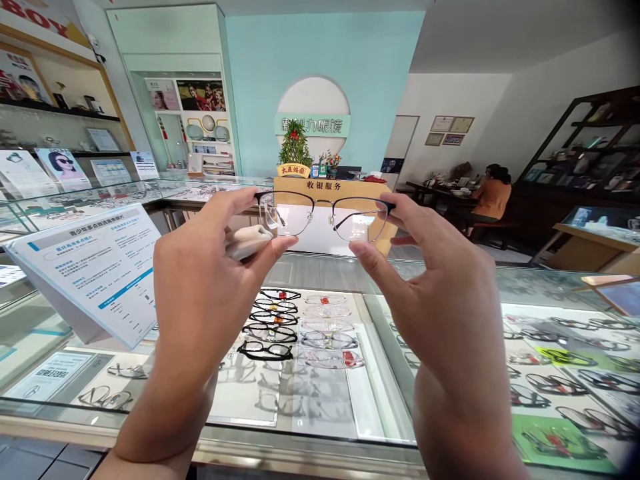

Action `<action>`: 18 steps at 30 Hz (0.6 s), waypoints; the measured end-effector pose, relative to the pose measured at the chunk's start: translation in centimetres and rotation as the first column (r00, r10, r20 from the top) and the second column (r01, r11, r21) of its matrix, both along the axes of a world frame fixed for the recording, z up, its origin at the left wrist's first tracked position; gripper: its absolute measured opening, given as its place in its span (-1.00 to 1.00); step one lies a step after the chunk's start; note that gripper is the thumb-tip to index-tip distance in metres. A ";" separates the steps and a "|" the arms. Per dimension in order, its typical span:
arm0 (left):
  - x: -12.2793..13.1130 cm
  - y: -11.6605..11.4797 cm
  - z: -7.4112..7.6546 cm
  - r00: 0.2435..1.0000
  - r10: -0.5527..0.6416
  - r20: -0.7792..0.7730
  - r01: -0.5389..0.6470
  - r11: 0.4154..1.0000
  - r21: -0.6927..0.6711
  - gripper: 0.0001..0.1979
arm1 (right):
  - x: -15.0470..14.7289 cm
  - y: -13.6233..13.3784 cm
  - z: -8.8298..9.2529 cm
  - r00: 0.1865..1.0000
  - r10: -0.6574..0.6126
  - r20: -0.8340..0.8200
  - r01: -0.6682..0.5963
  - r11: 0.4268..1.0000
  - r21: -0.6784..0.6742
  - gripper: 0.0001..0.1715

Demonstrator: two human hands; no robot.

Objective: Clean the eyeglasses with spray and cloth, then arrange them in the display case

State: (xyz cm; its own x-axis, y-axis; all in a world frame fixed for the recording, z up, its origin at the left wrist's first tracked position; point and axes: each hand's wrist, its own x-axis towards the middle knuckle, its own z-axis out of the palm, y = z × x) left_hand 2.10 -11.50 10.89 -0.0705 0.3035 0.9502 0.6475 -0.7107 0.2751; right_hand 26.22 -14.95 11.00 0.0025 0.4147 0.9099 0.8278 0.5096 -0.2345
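I hold a pair of dark thin-rimmed glasses (324,215) up at eye level, lenses facing away. My left hand (203,280) pinches the left end of the frame and also grips a small pale cloth (247,240) between thumb and fingers. My right hand (433,293) pinches the right end at the hinge, its other fingers spread. Both hands hover above a glass display counter (320,427).
Under the counter glass lie rows of spectacle frames (280,330). A tilted printed sign (95,270) stands at the left. A cashier desk (325,187) with a small tree is straight ahead. A person in orange (490,197) sits at a table at the right.
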 end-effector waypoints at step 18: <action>0.2 -0.3 0.1 0.999 0.038 -0.012 -0.038 0.999 -0.003 -0.49 | 0.1 -0.3 0.2 1.000 -0.011 0.004 0.011 0.999 -0.038 -0.40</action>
State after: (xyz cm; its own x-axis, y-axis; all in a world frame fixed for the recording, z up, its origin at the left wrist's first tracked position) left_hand 2.33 -11.78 11.01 -0.0707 0.3043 0.9499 0.6769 -0.6848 0.2698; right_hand 26.33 -15.22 11.24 0.0040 0.4494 0.8933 0.8340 0.4914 -0.2510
